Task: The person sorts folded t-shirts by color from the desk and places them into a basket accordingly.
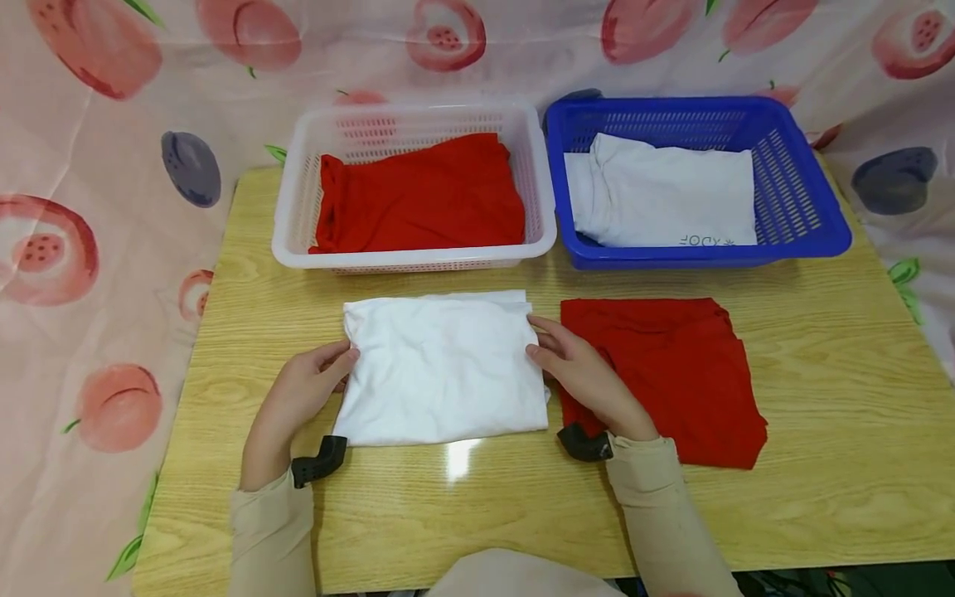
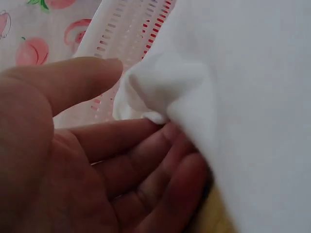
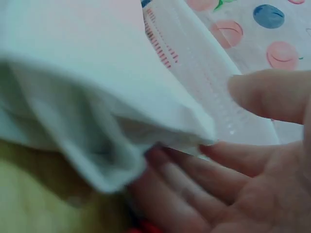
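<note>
Sleeves (image 1: 272, 539); white cloth (image 1: 443, 369) on yellowish table (image 1: 477, 531); fruit-patterned backdrop (image 1: 343, 50).

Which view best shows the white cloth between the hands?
Head: the white cloth shows nearly whole, from above. Left wrist shows only part, its edge bunched; right wrist, only part, with loose, blurred folds.

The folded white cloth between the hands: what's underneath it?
The folded white cloth lies over a yellowish wood-grain table. The bare left hand and bare right hand reach partly beneath its side edges. Anything else under its middle is covered, so I cannot tell.
</note>
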`<state>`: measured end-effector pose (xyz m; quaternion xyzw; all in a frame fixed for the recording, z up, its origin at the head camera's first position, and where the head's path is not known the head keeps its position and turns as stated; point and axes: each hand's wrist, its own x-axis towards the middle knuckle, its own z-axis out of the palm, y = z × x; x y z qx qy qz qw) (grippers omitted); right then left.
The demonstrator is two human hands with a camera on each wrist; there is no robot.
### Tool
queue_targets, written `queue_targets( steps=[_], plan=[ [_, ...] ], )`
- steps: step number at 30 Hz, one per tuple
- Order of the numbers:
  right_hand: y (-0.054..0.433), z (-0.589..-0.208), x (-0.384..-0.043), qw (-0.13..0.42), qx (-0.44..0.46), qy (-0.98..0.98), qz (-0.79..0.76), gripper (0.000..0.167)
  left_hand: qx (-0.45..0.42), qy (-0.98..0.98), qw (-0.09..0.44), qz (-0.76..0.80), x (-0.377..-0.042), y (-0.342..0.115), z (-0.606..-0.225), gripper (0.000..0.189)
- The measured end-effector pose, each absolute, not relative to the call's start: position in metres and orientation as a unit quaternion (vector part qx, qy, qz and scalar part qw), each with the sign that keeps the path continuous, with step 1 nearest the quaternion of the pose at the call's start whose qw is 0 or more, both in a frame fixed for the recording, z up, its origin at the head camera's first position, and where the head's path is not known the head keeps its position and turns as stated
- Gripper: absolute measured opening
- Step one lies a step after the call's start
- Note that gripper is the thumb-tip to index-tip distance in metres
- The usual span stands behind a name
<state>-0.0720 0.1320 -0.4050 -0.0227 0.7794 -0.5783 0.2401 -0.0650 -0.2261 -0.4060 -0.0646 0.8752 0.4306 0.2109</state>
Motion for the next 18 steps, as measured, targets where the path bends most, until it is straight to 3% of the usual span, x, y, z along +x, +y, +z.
queue_targets(
  steps=[9,18],
  plan=[
    [0.115,-0.39,-0.065,0.239,-0.067,0.727,-0.64,0.065,-0.009,0.756,0.233,0.612,-0.06,-0.236,-0.413,0.065],
    [0.102,-0.388,-0.062,0.189,-0.092,0.699,-0.683,0.064,0.007,0.644,0.253,0.722,-0.069,-0.229,-0.42,0.078]
  ],
)
